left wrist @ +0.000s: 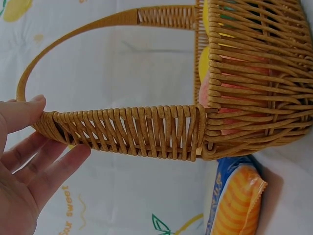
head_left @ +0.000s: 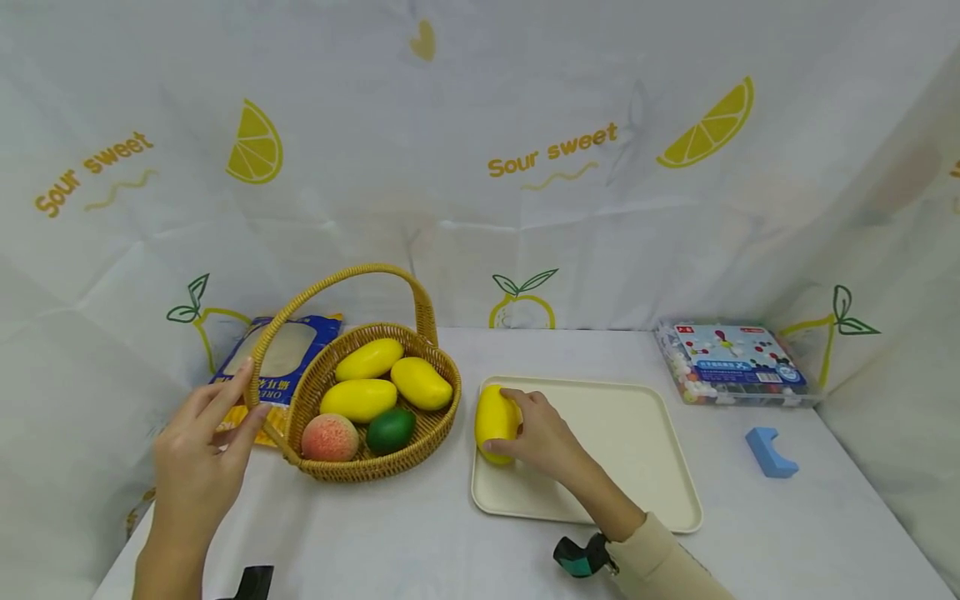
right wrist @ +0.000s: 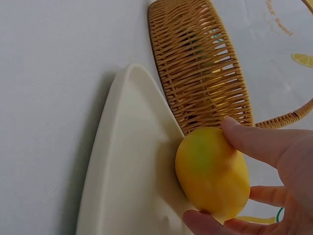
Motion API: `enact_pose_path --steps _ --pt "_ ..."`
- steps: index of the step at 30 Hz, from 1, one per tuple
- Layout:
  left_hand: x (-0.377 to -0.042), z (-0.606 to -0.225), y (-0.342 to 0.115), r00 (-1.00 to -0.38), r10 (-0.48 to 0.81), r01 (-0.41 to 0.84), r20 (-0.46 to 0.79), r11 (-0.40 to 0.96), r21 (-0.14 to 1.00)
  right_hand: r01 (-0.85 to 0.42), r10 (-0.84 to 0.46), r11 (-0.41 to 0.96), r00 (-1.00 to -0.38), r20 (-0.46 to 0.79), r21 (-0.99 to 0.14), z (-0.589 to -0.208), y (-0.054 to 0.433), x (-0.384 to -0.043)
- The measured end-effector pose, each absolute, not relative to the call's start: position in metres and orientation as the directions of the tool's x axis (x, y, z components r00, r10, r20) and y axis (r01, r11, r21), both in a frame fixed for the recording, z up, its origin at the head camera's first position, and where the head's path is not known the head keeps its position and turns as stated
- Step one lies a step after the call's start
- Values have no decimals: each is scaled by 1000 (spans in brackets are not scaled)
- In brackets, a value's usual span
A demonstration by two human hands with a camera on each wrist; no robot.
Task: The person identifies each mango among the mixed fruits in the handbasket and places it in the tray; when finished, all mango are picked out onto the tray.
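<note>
My left hand pinches the side of the wicker basket's handle between thumb and fingers. In the wicker basket lie three yellow mangoes, a pink peach and a smooth green fruit. To the right, my right hand holds another yellow mango, thumb on one end and fingers on the other. This mango is at the left end of a cream tray; whether its underside touches the tray is hard to tell.
Behind the basket lies a blue and orange food packet, partly hidden. A clear plastic box with a printed label stands at the back right. In front of it is a blue curved block. A printed white curtain hangs behind the table.
</note>
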State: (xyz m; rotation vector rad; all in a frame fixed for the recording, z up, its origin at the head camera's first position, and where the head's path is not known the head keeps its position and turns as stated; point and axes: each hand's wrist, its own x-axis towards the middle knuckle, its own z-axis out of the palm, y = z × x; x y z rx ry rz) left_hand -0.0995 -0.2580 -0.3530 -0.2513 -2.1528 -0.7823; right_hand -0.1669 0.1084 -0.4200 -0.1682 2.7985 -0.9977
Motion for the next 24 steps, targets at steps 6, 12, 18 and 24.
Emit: enact_pose_path --steps 6,12,18,24 --pt "-100 -354 -259 -647 -78 428 758 786 446 -56 -162 778 -980 -114 -626 -421 109 -168" --pt "-99 -353 -259 -652 -81 425 754 785 452 -47 -152 794 -981 -123 -606 -418 111 -169" --pt "-99 -353 -259 -655 -85 419 751 786 455 -33 -141 801 -981 -135 -597 -411 115 -173" --pt "-100 -353 -258 -649 -79 428 757 784 449 -76 -156 814 -984 -91 -575 -400 119 -179"
